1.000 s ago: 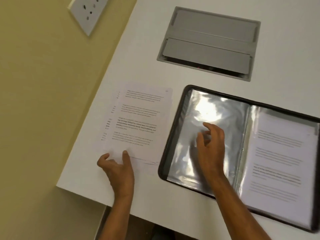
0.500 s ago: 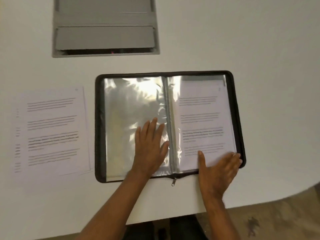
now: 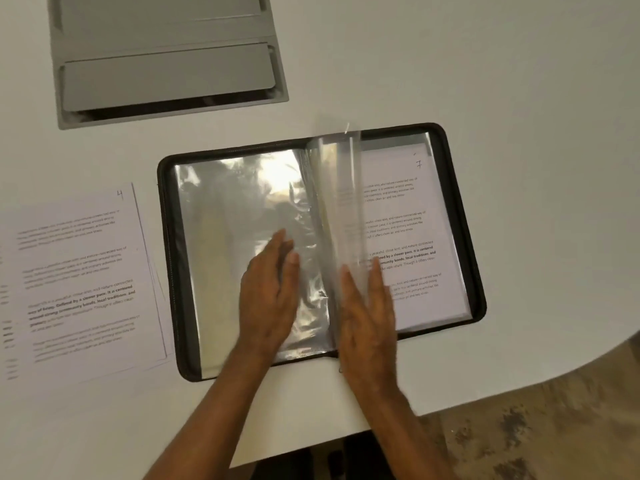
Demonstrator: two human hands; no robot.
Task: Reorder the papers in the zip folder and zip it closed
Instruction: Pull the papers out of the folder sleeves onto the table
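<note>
A black zip folder (image 3: 464, 216) lies open on the white table (image 3: 485, 81). Its left side shows empty clear plastic sleeves (image 3: 228, 237). On its right side sits a printed page marked 7 (image 3: 419, 216). One clear sleeve (image 3: 337, 195) stands upright near the spine, blurred in mid-turn. My left hand (image 3: 268, 292) rests flat with straight fingers on the left sleeves. My right hand (image 3: 369, 313) has straight fingers against the lower part of the standing sleeve. A stack of loose printed papers (image 3: 79, 282), the top one marked 4, lies left of the folder.
A grey cable hatch (image 3: 166, 53) is set into the table behind the folder. The table's curved front edge (image 3: 519, 389) runs at the lower right, with speckled floor (image 3: 554, 438) beyond it.
My right hand has moved from the folder's lower right corner to the spine, lifting a clear sleeve upright. The page marked 7 is now uncovered. My left hand stays on the left sleeves.
</note>
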